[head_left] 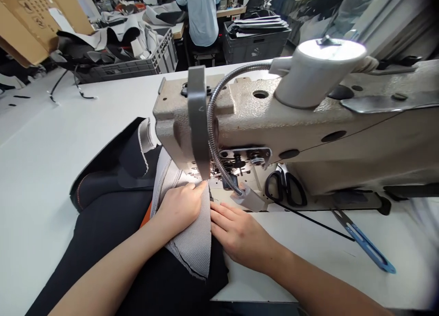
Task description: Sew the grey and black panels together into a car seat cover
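A grey mesh-backed fabric piece (196,240) lies over black fabric (113,224) at the needle area of a sewing machine (236,119). My left hand (181,206) rests on the grey piece with curled fingers gripping it, the index finger pointing toward the presser foot. Flat against the fabric's right edge lies my right hand (240,236), its fingers stretched out and its thumb hidden. An orange strip (146,215) shows beside my left wrist. Fabric and machine parts hide the needle tip.
Black-handled scissors (285,188) lie on the machine bed. Blue thread snips (368,247) are on the white table (302,265) at right. A flexible metal lamp neck (211,119) curves before the machine head. Behind stand crates of fabric (257,46) and a seated person (202,16).
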The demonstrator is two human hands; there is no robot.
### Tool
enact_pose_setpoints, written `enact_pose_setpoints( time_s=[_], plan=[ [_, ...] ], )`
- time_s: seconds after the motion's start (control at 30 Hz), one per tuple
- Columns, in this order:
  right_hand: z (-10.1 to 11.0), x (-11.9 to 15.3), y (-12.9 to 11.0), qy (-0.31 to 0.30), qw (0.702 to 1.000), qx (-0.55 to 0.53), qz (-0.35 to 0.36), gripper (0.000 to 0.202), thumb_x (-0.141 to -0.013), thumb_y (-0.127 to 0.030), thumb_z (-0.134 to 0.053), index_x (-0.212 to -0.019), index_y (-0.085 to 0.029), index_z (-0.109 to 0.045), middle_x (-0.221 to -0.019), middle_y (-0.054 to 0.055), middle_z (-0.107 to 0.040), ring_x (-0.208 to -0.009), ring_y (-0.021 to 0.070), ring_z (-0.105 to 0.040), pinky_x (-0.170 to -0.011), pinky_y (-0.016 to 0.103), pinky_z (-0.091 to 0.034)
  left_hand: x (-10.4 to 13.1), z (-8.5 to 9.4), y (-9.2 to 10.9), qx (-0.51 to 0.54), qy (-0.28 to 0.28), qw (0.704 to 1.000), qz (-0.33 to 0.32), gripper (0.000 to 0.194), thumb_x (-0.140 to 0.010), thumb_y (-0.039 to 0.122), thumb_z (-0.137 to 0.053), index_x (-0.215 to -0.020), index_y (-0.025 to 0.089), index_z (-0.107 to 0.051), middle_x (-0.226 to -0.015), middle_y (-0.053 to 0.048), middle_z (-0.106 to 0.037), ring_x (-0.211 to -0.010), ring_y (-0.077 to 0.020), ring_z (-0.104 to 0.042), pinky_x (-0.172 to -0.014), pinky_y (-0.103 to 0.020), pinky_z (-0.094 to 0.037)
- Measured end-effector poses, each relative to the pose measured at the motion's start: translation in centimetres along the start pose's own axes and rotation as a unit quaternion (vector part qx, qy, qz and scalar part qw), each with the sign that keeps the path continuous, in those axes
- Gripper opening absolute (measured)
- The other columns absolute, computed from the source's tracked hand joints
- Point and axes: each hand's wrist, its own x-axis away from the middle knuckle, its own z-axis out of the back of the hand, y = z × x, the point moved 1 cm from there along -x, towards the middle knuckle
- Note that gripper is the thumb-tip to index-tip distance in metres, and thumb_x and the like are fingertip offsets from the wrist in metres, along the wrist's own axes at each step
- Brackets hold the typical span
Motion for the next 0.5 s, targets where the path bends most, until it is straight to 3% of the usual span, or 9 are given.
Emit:
enact_pose_setpoints(
  time_s=[0.1, 0.17, 0.23, 0.37, 0.43, 0.5],
  plan=[
    [2.1, 1.4, 0.2, 0.031, 0.995, 0.071, -0.064, 0.020, -0.090, -0.007, -0.046, -0.096, -0.011, -0.065, -0.081, 0.007, -0.066, -0.074, 0.0153, -0.061, -0.063, 0.028, -0.048, 0.0, 0.0, -0.5, -0.027, -0.005, 0.999, -0.016, 0.042, -0.085, 0.012, -0.033, -0.118, 0.020, -0.058, -0.094, -0.009, -0.066, -0.075, -0.0238, -0.065, -0.061, -0.031, -0.047],
    [3.7, 3.5, 0.1, 0.054, 0.986, 0.111, -0.114, 0.018, -0.089, -0.007, -0.048, -0.095, -0.012, -0.064, -0.072, 0.003, -0.064, -0.064, 0.0132, -0.057, -0.058, 0.027, -0.043, -0.1, -0.2, -0.9, -0.039, 0.000, 0.999, -0.029, 0.040, -0.087, 0.013, -0.032, -0.116, 0.020, -0.059, -0.093, -0.009, -0.066, -0.076, -0.0238, -0.065, -0.061, -0.031, -0.047],
    [5.0, 6.3, -0.1, 0.055, 0.969, 0.159, -0.179, 0.021, -0.090, -0.009, -0.047, -0.101, -0.012, -0.064, -0.084, 0.007, -0.068, -0.074, 0.0164, -0.060, -0.066, 0.030, -0.044, -0.3, -0.4, -1.1, -0.042, 0.012, 0.998, -0.043, 0.039, -0.088, 0.014, -0.031, -0.116, 0.018, -0.059, -0.090, -0.009, -0.065, -0.076, -0.0244, -0.065, -0.061, -0.031, -0.047],
    [6.0, 11.9, -0.7, -0.025, 0.902, 0.278, -0.328, 0.035, -0.095, -0.027, -0.042, -0.119, -0.006, -0.058, -0.120, 0.020, -0.059, -0.106, 0.0320, -0.056, -0.082, 0.044, -0.046, -0.2, -0.7, -0.9, -0.049, 0.035, 0.996, -0.059, 0.042, -0.087, 0.011, -0.031, -0.120, 0.016, -0.056, -0.086, -0.009, -0.061, -0.073, -0.0245, -0.062, -0.058, -0.032, -0.046],
    [5.6, 13.7, -1.2, -0.056, 0.907, 0.265, -0.322, 0.042, -0.096, -0.033, -0.040, -0.123, -0.004, -0.054, -0.125, 0.022, -0.055, -0.112, 0.0334, -0.053, -0.084, 0.046, -0.047, 0.2, -0.8, -0.7, -0.058, 0.056, 0.995, -0.065, 0.044, -0.087, 0.011, -0.032, -0.125, 0.016, -0.053, -0.090, -0.009, -0.060, -0.075, -0.0243, -0.061, -0.059, -0.032, -0.046],
    [5.2, 14.5, -1.8, -0.062, 0.937, 0.212, -0.270, 0.043, -0.096, -0.034, -0.042, -0.126, -0.005, -0.052, -0.126, 0.021, -0.056, -0.115, 0.0306, -0.052, -0.089, 0.043, -0.048, 0.7, -1.1, -0.6, -0.057, 0.085, 0.992, -0.072, 0.043, -0.089, 0.014, -0.033, -0.129, 0.015, -0.050, -0.094, -0.010, -0.058, -0.080, -0.0244, -0.060, -0.062, -0.032, -0.047]
  ],
)
